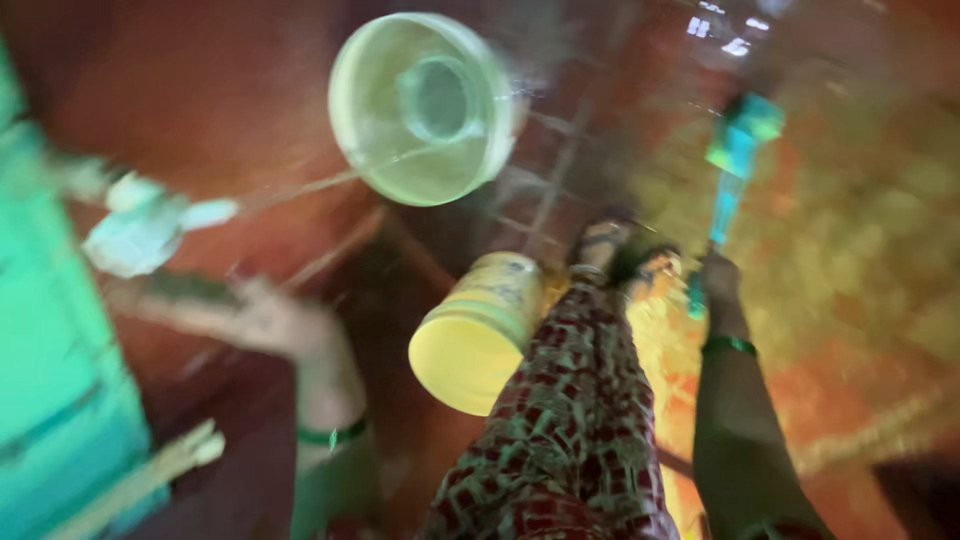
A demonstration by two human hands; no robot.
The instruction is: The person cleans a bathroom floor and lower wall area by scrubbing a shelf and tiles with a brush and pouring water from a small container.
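The whole view is motion-blurred. My right hand (pixel 720 285) is closed around the lower end of a long teal handle (pixel 728 200), whose wider teal head (pixel 745 130) points away from me. My left hand (pixel 270 320) reaches out to the left over the dark red floor, with a green bangle (pixel 332 435) on its wrist. Blur hides whether its fingers hold anything. Between my arms is my leg in red and green patterned cloth (pixel 575 420), the foot (pixel 600 245) set on the floor. A yellow plastic container (pixel 480 330) lies tilted just left of that leg.
A pale green round basin (pixel 420 105) sits on the floor ahead. A whitish crumpled thing (pixel 140 230) lies at the left, beside a teal wall or door (pixel 50 350). The floor at right looks wet and orange-brown (pixel 860 250). Pale sticks (pixel 150 475) lie at the lower left.
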